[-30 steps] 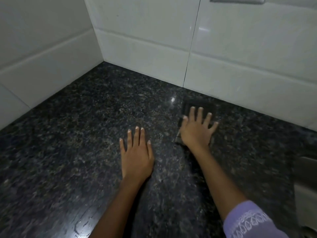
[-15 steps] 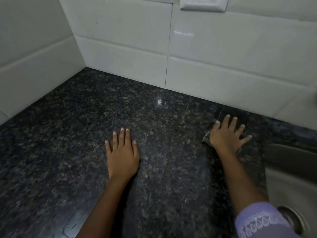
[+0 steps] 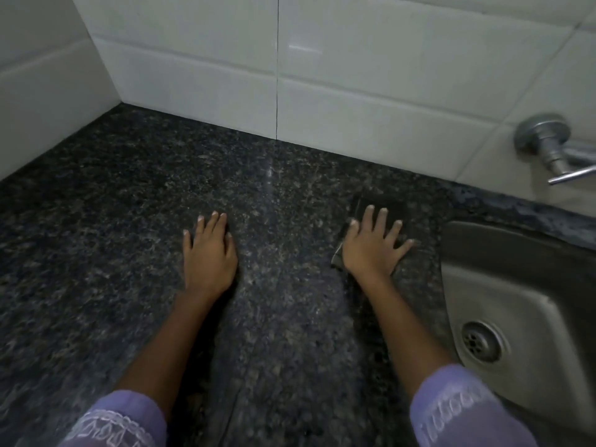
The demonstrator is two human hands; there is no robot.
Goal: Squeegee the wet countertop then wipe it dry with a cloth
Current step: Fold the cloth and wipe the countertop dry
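Both our hands flat, fingers straight: right hand (image 3: 374, 245) has pushed cloth (image 3: 380, 204) sinkward across table (image 3: 129, 237); left hand (image 3: 209, 250) braces; drying underway.

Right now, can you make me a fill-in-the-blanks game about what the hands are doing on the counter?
1. The right hand presses flat on a dark ____.
2. The left hand rests flat on the bare ____.
3. Just right of the cloth is a metal ____ with a round drain.
4. The wall behind the counter is covered in white ____.

Missing words: cloth, counter, sink, tiles.
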